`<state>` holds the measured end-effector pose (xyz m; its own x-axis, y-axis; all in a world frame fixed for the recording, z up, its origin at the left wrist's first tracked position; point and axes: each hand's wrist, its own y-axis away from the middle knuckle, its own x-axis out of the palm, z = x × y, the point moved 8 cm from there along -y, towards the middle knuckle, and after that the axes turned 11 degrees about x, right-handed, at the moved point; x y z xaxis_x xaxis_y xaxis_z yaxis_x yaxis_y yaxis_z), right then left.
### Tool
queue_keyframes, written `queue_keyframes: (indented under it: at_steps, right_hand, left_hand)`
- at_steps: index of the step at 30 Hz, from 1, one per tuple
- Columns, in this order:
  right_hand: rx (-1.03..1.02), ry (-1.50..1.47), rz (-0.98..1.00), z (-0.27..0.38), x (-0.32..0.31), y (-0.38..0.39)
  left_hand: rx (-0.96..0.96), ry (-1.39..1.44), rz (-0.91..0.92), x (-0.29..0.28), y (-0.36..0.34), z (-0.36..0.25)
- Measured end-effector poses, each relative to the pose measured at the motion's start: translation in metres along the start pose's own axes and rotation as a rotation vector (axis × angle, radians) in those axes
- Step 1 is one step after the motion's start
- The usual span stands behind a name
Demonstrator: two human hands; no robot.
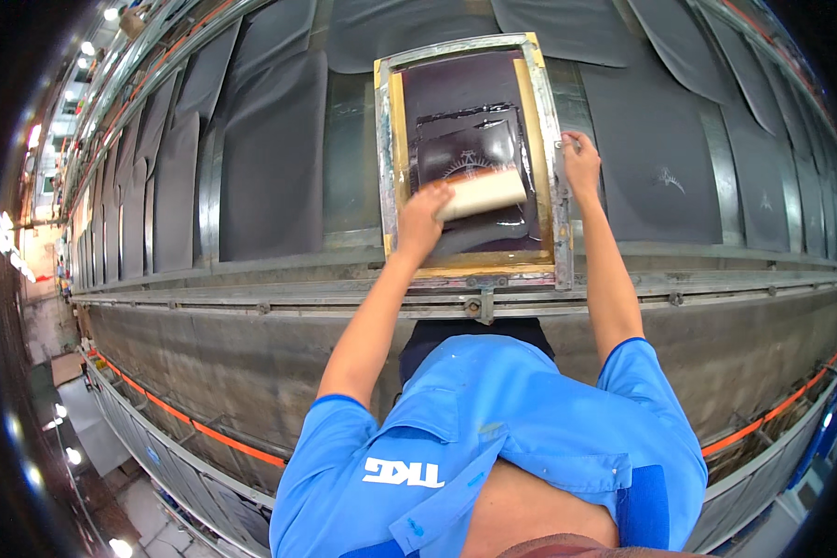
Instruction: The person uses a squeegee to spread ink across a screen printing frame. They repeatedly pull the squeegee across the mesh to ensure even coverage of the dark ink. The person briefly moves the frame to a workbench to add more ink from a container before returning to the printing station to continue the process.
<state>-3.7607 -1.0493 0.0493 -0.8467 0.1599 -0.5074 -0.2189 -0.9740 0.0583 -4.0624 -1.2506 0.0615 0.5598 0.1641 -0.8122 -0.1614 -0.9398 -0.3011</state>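
A screen-printing frame with metal sides and yellowish tape along its inner edges lies flat ahead of me. On its dark mesh are glossy streaks of ink, and part of a pale rounded design shows in the middle. My left hand is closed around the left end of a squeegee with a pale, wide handle. The squeegee rests across the lower half of the mesh, slightly tilted up to the right. At the frame's right side, my right hand grips the outer edge with bent fingers.
Dark grey fabric pieces lie in rows on the long table, left and right of the frame. One piece at the right bears a small pale print. A metal rail with clamps runs along the table's near edge. Orange piping passes behind me.
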Motion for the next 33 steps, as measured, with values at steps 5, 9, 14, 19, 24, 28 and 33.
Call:
queue_keyframes:
  at_steps: [5,9,14,19,24,28,33]
  right_hand:
    - [-0.025,0.026,0.012,0.07,0.002,0.031]
    - [-0.057,-0.029,0.052,0.112,0.058,0.07]
    - [-0.061,-0.034,0.102,0.164,0.175,0.14]
    - [-0.038,-0.007,0.094,0.174,0.284,0.213]
    - [0.016,-0.097,0.137,0.175,0.368,0.258]
    - [0.004,-0.174,0.122,0.187,0.39,0.276]
    - [0.096,-0.142,0.14,0.186,0.404,0.282]
  left_hand:
    - [0.002,0.027,0.039,-0.037,0.079,-0.03]
    - [-0.006,0.062,-0.014,-0.096,0.115,0.007]
    - [-0.052,0.019,0.053,-0.173,0.175,0.104]
    - [-0.063,-0.03,0.116,-0.238,0.223,0.199]
    - [-0.082,-0.115,0.137,-0.279,0.264,0.262]
    - [-0.105,-0.119,0.103,-0.293,0.278,0.277]
    - [-0.171,-0.085,0.016,-0.31,0.297,0.286]
